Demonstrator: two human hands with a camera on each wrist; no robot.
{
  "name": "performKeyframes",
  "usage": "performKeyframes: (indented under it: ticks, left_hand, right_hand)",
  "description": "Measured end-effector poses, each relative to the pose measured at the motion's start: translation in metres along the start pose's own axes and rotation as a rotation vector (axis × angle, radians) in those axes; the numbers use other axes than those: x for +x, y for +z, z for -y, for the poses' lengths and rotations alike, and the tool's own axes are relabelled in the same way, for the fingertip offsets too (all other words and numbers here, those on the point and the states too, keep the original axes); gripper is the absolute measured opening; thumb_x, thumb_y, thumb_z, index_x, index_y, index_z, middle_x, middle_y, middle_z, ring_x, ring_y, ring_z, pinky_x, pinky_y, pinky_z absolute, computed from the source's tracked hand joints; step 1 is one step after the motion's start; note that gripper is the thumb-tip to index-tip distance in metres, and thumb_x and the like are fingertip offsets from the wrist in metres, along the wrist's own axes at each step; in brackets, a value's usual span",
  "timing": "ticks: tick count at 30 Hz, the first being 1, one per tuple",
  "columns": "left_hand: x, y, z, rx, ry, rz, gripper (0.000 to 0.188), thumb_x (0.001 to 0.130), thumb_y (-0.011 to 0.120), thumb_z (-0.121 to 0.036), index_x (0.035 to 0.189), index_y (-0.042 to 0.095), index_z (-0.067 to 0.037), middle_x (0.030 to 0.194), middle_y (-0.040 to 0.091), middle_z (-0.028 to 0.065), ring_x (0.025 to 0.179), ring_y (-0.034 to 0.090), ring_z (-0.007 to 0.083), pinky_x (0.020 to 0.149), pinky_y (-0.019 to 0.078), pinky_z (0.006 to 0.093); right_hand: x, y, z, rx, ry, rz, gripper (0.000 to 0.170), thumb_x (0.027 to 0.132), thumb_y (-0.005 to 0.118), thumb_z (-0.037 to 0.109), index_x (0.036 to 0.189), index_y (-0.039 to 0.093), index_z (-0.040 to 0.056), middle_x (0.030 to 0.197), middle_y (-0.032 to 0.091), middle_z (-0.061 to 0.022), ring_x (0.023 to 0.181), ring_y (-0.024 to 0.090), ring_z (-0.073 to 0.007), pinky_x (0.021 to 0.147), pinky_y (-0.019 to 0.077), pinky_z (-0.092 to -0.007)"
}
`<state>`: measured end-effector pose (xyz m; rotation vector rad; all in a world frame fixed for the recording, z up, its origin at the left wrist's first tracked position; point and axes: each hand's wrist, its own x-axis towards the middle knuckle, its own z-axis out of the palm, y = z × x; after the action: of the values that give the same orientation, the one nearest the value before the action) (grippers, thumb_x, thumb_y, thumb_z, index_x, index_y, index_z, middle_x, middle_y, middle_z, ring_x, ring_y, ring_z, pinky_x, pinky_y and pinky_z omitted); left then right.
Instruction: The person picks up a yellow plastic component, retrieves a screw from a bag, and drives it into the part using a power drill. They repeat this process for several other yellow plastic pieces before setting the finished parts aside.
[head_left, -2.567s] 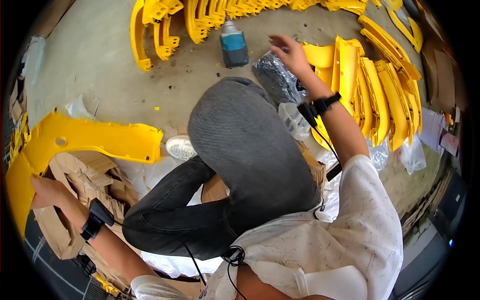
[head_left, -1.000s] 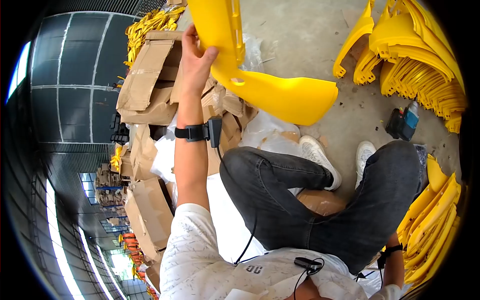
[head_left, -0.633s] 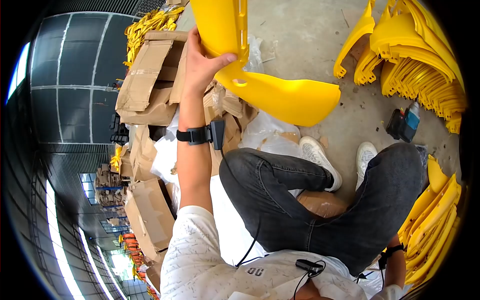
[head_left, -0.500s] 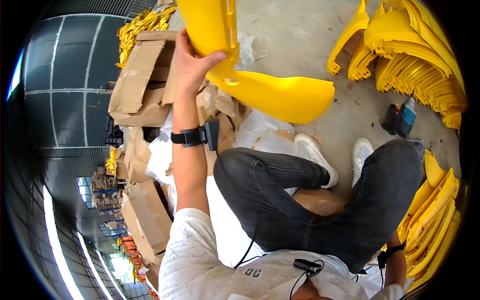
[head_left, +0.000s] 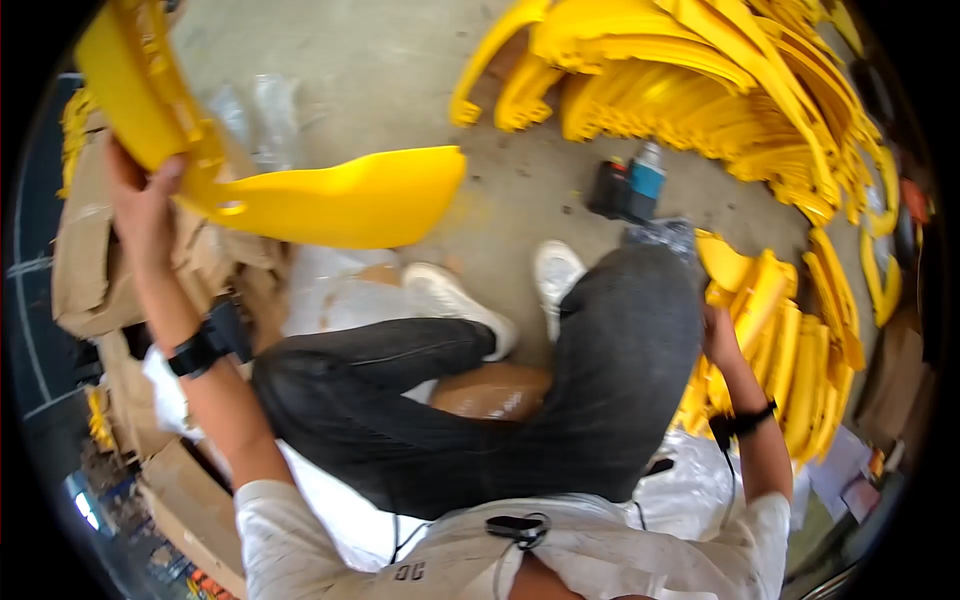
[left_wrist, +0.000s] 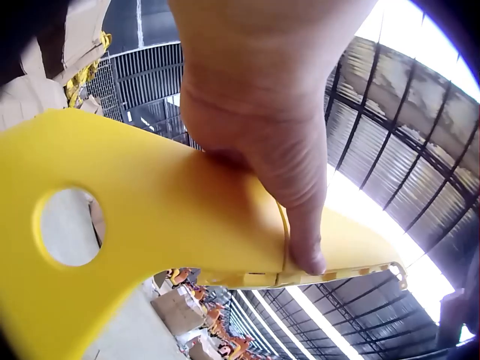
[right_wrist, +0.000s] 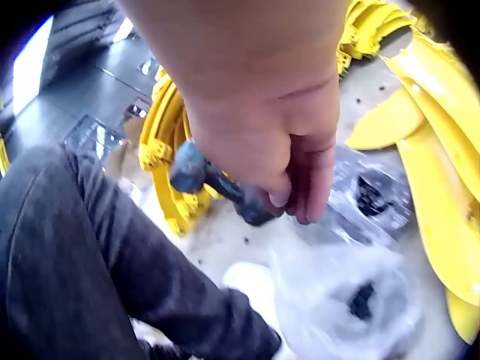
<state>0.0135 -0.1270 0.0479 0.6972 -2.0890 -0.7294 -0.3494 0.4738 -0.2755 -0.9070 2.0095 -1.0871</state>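
My left hand (head_left: 145, 205) grips a curved yellow fender panel (head_left: 340, 195) with a round hole near its bend, holding it up on the left. In the left wrist view the thumb (left_wrist: 304, 240) lies over the panel's slotted edge; the other fingers are hidden behind it. My right hand (head_left: 718, 335) is beside the right knee, next to stacked yellow panels (head_left: 780, 350). In the right wrist view its fingers bend in toward the thumb, overlapping a clear plastic bag of small black parts (right_wrist: 371, 195). I cannot tell whether something small is between the fingertips.
A blue and black cordless power tool (head_left: 645, 178) stands on the floor ahead. Behind it are rows of yellow fender panels (head_left: 680, 110). Torn cardboard boxes (head_left: 85, 255) and plastic sheeting (head_left: 330, 290) lie to the left. A second clear bag (right_wrist: 337, 300) holds black bits.
The head view has swung to the right. The left hand still holds the panel, now raised from its lower position 2.6 seconds ago. The right hand, then stretched over the bag, is now beside the knee.
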Motion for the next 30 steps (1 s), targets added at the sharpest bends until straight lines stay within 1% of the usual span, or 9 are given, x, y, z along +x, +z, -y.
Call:
performKeyframes:
  ticks: [1, 2, 3, 6, 9, 12, 13, 19, 30]
  left_hand:
    - [0.001, -0.002, 0.007, 0.010, 0.044, -0.008, 0.078, 0.078, 0.075, -0.015, 0.142, 0.034, 0.000, 0.137, 0.047, 0.0114, 0.127, 0.044, 0.0228, 0.107, 0.0328, 0.0338]
    - [0.001, -0.004, 0.010, 0.015, 0.070, 0.017, 0.076, 0.081, 0.073, -0.016, 0.143, 0.033, 0.000, 0.139, 0.046, 0.0119, 0.129, 0.043, 0.0231, 0.108, 0.0313, 0.0337]
    - [0.002, -0.009, 0.015, 0.035, 0.098, 0.055, 0.074, 0.084, 0.072, -0.018, 0.144, 0.033, -0.001, 0.140, 0.045, 0.0119, 0.131, 0.042, 0.0229, 0.109, 0.0304, 0.0340]
    - [0.000, -0.018, 0.023, 0.142, 0.034, 0.050, 0.072, 0.086, 0.072, -0.024, 0.143, 0.035, -0.001, 0.141, 0.046, 0.0117, 0.131, 0.042, 0.0230, 0.110, 0.0304, 0.0351]
    - [-0.004, -0.029, 0.037, 0.110, -0.010, 0.037, 0.068, 0.086, 0.072, -0.029, 0.139, 0.041, 0.000, 0.136, 0.051, 0.0109, 0.126, 0.048, 0.0227, 0.107, 0.0338, 0.0350]
    - [-0.007, -0.048, 0.054, 0.208, -0.055, 0.022, 0.057, 0.094, 0.060, -0.034, 0.139, 0.044, -0.001, 0.137, 0.050, 0.0091, 0.127, 0.045, 0.0190, 0.110, 0.0290, 0.0325]
    - [-0.008, -0.053, 0.057, 0.313, -0.019, 0.016, 0.054, 0.095, 0.059, -0.034, 0.136, 0.047, 0.000, 0.136, 0.051, 0.0088, 0.126, 0.046, 0.0183, 0.109, 0.0317, 0.0325]
    - [-0.016, -0.038, 0.035, 0.394, 0.036, -0.017, 0.076, 0.085, 0.060, -0.049, 0.140, 0.039, -0.001, 0.138, 0.047, 0.0146, 0.125, 0.047, 0.0242, 0.106, 0.0368, 0.0362]
    - [-0.011, 0.036, -0.046, 0.420, 0.139, -0.080, 0.117, 0.066, 0.063, -0.076, 0.147, 0.024, -0.002, 0.142, 0.040, 0.0251, 0.124, 0.049, 0.0350, 0.101, 0.0460, 0.0428]
  right_hand:
    - [0.036, -0.018, 0.067, -0.216, 0.060, 0.004, 0.006, 0.088, 0.060, 0.001, 0.089, 0.064, -0.0033, 0.074, 0.064, -0.0083, 0.068, 0.061, -0.0142, 0.062, 0.0486, -0.0297]
    - [0.070, -0.018, 0.066, 0.082, 0.161, -0.172, 0.009, 0.089, 0.062, 0.002, 0.095, 0.064, -0.0040, 0.076, 0.064, -0.0055, 0.069, 0.060, -0.0120, 0.063, 0.0489, -0.0259]
    - [0.106, -0.022, 0.081, 0.099, 0.029, -0.293, 0.012, 0.088, 0.065, 0.004, 0.096, 0.063, -0.0053, 0.078, 0.065, -0.0055, 0.067, 0.059, -0.0115, 0.062, 0.0486, -0.0249]
    - [0.205, -0.026, 0.065, 0.435, 0.021, -0.427, 0.024, 0.088, 0.068, 0.008, 0.102, 0.062, -0.0108, 0.090, 0.067, -0.0122, 0.080, 0.068, -0.0205, 0.075, 0.0562, -0.0283]
    - [0.264, -0.015, 0.079, 0.634, 0.175, -0.453, 0.030, 0.090, 0.065, 0.010, 0.111, 0.060, -0.0107, 0.103, 0.066, -0.0166, 0.092, 0.068, -0.0245, 0.081, 0.0570, -0.0315]
    - [0.287, -0.015, 0.091, 0.775, 0.217, -0.335, 0.031, 0.092, 0.064, 0.012, 0.113, 0.060, -0.0094, 0.105, 0.067, -0.0171, 0.097, 0.067, -0.0254, 0.085, 0.0558, -0.0330]
    - [0.292, -0.017, 0.091, 0.795, 0.263, -0.280, 0.026, 0.092, 0.064, 0.011, 0.113, 0.060, -0.0043, 0.106, 0.067, -0.0141, 0.096, 0.067, -0.0239, 0.088, 0.0554, -0.0330]
    - [0.296, -0.020, 0.091, 0.726, 0.329, -0.160, 0.023, 0.093, 0.062, 0.010, 0.111, 0.061, -0.0040, 0.105, 0.068, -0.0132, 0.096, 0.067, -0.0232, 0.087, 0.0553, -0.0330]
    - [0.294, -0.017, 0.083, 0.826, 0.290, -0.130, 0.025, 0.092, 0.062, 0.011, 0.113, 0.061, -0.0022, 0.104, 0.069, -0.0131, 0.096, 0.068, -0.0229, 0.084, 0.0535, -0.0321]
